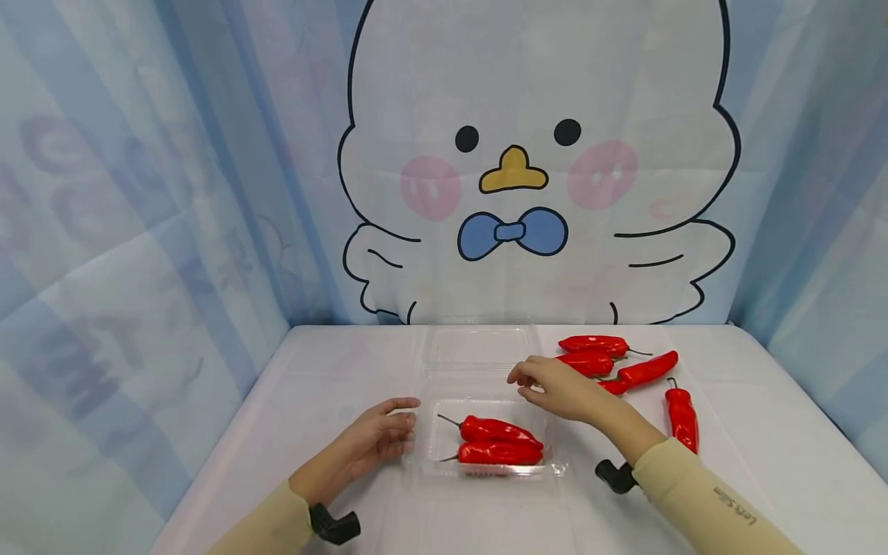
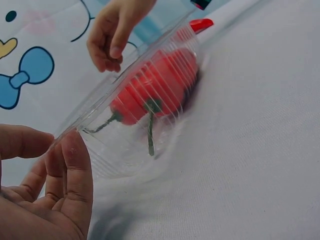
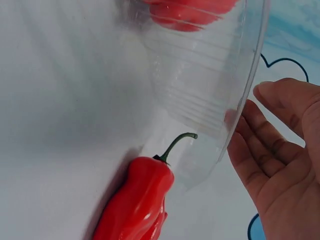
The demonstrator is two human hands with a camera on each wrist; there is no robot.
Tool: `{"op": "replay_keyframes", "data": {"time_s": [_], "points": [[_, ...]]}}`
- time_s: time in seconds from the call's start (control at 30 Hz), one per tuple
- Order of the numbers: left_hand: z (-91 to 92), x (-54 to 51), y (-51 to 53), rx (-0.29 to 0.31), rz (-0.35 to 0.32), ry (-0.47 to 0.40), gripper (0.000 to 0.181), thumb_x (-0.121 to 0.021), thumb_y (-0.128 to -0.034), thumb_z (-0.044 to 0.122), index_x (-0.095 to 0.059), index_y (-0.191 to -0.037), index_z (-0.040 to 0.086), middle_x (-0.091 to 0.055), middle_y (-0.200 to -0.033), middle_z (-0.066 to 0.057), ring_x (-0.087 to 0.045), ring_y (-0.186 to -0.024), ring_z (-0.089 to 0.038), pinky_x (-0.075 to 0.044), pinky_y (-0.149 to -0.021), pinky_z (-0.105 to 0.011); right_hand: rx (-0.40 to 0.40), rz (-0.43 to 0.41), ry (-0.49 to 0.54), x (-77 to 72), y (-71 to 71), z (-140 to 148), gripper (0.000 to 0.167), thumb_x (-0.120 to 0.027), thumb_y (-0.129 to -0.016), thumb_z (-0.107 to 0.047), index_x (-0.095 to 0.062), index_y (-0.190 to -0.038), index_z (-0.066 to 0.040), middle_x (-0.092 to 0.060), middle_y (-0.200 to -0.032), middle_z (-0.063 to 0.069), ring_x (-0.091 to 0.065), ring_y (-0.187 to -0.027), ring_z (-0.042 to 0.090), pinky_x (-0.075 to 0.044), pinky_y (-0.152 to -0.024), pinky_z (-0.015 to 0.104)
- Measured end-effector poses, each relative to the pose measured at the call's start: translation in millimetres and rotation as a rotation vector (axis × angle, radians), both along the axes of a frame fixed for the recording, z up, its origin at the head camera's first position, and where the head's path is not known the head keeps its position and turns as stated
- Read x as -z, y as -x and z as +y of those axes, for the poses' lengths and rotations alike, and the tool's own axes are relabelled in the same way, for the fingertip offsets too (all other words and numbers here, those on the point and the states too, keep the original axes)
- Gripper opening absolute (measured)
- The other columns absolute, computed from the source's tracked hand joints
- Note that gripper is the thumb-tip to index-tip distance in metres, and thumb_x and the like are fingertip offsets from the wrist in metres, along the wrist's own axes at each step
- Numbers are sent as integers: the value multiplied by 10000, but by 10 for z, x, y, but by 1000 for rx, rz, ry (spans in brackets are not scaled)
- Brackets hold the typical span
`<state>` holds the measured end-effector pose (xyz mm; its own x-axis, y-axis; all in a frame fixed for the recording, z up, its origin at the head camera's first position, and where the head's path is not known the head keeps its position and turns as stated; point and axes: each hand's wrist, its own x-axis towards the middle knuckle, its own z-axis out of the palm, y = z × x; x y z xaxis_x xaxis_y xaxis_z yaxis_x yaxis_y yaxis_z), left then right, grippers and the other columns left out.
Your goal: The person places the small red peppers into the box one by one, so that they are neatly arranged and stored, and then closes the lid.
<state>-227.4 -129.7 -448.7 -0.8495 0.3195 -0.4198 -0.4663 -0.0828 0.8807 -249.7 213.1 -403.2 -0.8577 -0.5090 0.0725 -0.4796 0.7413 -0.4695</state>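
Two red peppers (image 1: 501,449) in clear container (image 1: 438,443), lid (image 1: 479,348) laid back.
Left hand (image 1: 378,437) pinches container's left rim; right hand (image 1: 558,389) hovers near far edge, fingers loosely bent, holding nothing.

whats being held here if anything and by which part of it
The clear plastic container, seemingly pinched at its left-side rim by the left hand. The right hand holds nothing visible.
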Motion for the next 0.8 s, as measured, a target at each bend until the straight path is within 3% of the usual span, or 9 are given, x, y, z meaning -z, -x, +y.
{"op": "replay_keyframes", "data": {"time_s": [0.37, 0.8], "points": [[-14, -13, -7, 1, -2, 5, 497, -616, -1014, 80, -447, -1475, 5, -632, -976, -30, -649, -731, -104, -601, -705, -227, 81, 105, 9, -40, 97, 200, 243, -697, -954, -79, -703, -1194, -117, -699, -1057, 38, -664, -980, 207, -618, -855, 384], [-15, -30, -11, 1, 1, 16, 499, -621, -1017, 95, -448, -1478, 13, -634, -978, -25, -646, -741, -102, -597, -707, -224, 193, 69, -5, 103, 208, 509, 277, -714, -936, -61, -693, -1212, -55, -716, -1135, 106, -668, -1085, 304, -572, -970, 505]]}}
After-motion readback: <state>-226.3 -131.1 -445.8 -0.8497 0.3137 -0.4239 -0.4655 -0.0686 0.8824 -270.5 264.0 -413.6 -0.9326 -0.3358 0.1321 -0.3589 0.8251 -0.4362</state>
